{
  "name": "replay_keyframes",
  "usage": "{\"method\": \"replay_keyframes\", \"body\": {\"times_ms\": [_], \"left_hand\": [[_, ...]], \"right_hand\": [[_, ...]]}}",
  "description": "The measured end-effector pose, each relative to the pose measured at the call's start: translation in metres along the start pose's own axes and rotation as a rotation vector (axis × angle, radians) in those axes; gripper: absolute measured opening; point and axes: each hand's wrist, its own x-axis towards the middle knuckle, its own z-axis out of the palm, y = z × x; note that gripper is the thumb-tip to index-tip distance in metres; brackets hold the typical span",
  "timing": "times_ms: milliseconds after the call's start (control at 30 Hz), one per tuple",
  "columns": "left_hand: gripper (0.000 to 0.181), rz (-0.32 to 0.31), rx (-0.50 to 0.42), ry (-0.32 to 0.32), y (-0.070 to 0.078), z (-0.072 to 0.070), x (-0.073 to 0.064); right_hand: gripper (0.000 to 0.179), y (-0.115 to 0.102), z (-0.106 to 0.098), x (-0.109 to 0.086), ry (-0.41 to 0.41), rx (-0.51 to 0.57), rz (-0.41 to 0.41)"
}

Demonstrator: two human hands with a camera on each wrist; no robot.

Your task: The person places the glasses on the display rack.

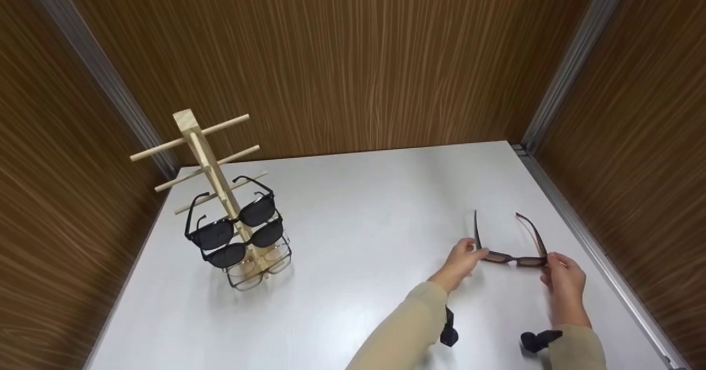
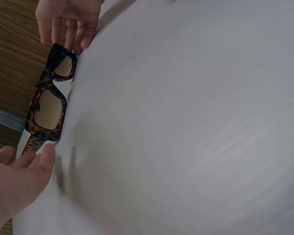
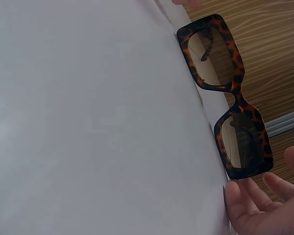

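Tortoiseshell sunglasses [image 1: 517, 260] with brown lenses are held at the right side of the white table, both temples unfolded and pointing away from me. My left hand [image 1: 459, 262] pinches them at the left hinge corner. At the opposite corner my right hand [image 1: 567, 282] grips the other hinge. The left wrist view shows the frame [image 2: 48, 105] between my left hand [image 2: 19, 183] and the right hand [image 2: 71, 22]. In the right wrist view, the fingers of my right hand [image 3: 269, 205] are at the lower end of the sunglasses [image 3: 238, 95].
A wooden display stand [image 1: 212, 171] with several crossbars stands on the left of the table [image 1: 358, 221]. Two black sunglasses [image 1: 258, 211] and clear-lensed glasses [image 1: 245, 284] hang on it. Wood-grain panels [image 1: 353, 61] border the back and sides, and a metal rail [image 1: 595, 254] runs along the right.
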Motion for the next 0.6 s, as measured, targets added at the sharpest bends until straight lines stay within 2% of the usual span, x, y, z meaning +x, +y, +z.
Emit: {"method": "replay_keyframes", "body": {"times_ms": [333, 600], "left_hand": [[0.047, -0.052, -0.047, 0.004, -0.0038, 0.0044, 0.0071], [0.045, -0.030, -0.041, 0.004, -0.0034, 0.0100, 0.0089]], "right_hand": [[0.055, -0.0022, 0.0014, 0.0021, -0.031, 0.001, 0.053], [0.052, -0.0006, -0.0001, 0.0003, -0.037, 0.010, 0.040]]}}
